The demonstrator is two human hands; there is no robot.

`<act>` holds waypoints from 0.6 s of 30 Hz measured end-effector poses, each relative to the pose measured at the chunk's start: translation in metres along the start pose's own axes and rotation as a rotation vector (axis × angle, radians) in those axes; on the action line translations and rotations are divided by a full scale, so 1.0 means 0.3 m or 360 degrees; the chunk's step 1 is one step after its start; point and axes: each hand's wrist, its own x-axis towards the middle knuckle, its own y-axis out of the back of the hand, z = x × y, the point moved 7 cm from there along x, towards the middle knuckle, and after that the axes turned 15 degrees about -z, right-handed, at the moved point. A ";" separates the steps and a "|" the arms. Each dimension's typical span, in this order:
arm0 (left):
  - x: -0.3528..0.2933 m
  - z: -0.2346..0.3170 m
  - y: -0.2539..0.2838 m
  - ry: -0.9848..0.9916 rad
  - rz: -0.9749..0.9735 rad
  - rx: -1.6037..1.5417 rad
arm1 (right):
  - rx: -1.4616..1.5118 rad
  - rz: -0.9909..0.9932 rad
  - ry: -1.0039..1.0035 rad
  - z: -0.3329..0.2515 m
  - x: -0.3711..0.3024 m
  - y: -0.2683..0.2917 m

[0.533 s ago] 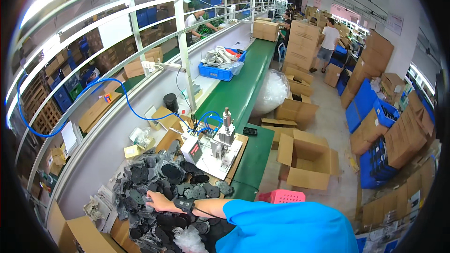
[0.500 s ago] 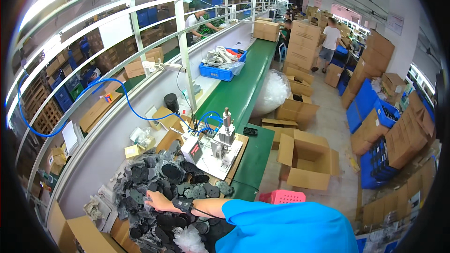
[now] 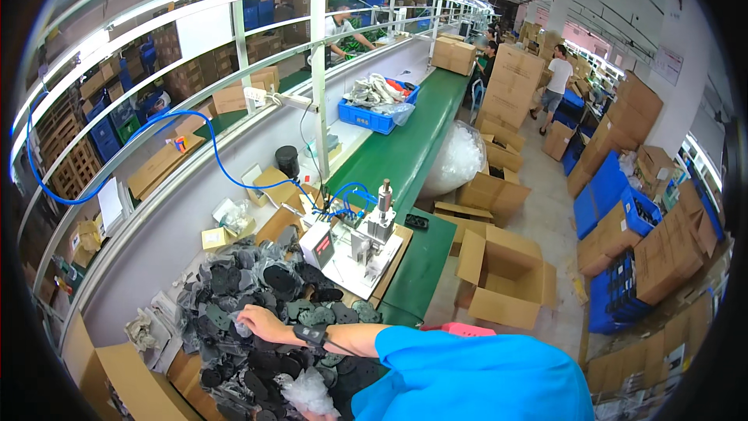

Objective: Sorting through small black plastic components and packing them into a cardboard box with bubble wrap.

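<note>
My right hand (image 3: 262, 323), a dark band on its wrist, reaches across a heap of flat, dark grey and black rounded parts (image 3: 282, 281). Its fingers are bent and closed on translucent plastic wrapping (image 3: 241, 328) at the heap's middle. Many of the pieces around it lie in similar thin bags. Only a sliver of my left hand (image 3: 318, 415) shows at the lower edge, beside a crumpled clear plastic bag (image 3: 308, 392); its fingers are hidden. Beyond the heap stands a small white bench press (image 3: 377, 235) with a control box (image 3: 317, 245).
A green conveyor belt (image 3: 413, 129) runs away from me, with a blue crate (image 3: 366, 118) at its left side. Open cartons (image 3: 506, 269) stand on the floor to the right. Blue air hose (image 3: 226, 177) hangs over the bench. Other people work or stand farther off.
My view has shifted slightly. My right hand stays over the heap, and part of my left hand now shows at the lower edge. My sleeve covers more of the pink basket.
</note>
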 end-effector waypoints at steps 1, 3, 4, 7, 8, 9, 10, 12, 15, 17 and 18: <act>0.001 -0.003 0.019 0.0005 0.0008 0.0008 | 0.0022 -0.0029 -0.0065 -0.033 0.008 -0.011; -0.012 -0.007 0.058 0.0016 0.0023 0.0027 | 0.0058 -0.0095 -0.0188 -0.097 -0.020 -0.011; -0.012 -0.003 0.056 0.0012 0.0018 0.0017 | 0.0146 -0.0199 -0.0204 -0.107 -0.070 -0.010; -0.045 -0.005 0.136 0.0017 0.0083 0.0035 | 0.0360 -0.0685 -0.0057 -0.239 -0.229 -0.102; -0.053 -0.012 0.056 0.0030 -0.0043 0.0005 | 0.0346 -0.0668 0.0021 -0.194 -0.363 -0.093; -0.063 -0.010 0.039 0.0034 -0.0071 -0.0018 | 0.0204 -0.0956 -0.0041 -0.182 -0.462 -0.148; -0.063 -0.004 0.035 0.0022 -0.0083 -0.0019 | 0.0298 -0.1057 -0.0183 -0.191 -0.536 -0.171; -0.068 0.013 0.006 -0.0008 -0.0127 -0.0033 | 0.0103 -0.0963 -0.0147 -0.176 -0.608 -0.151; -0.089 0.025 0.003 -0.0025 -0.0148 -0.0026 | -0.0068 -0.1218 -0.0384 -0.205 -0.653 -0.131; -0.096 0.025 0.004 -0.0039 -0.0166 -0.0028 | -0.0119 -0.1300 -0.0396 -0.200 -0.673 -0.143; -0.094 0.028 0.003 -0.0049 -0.0180 -0.0042 | -0.0148 -0.1335 -0.0417 -0.193 -0.689 -0.146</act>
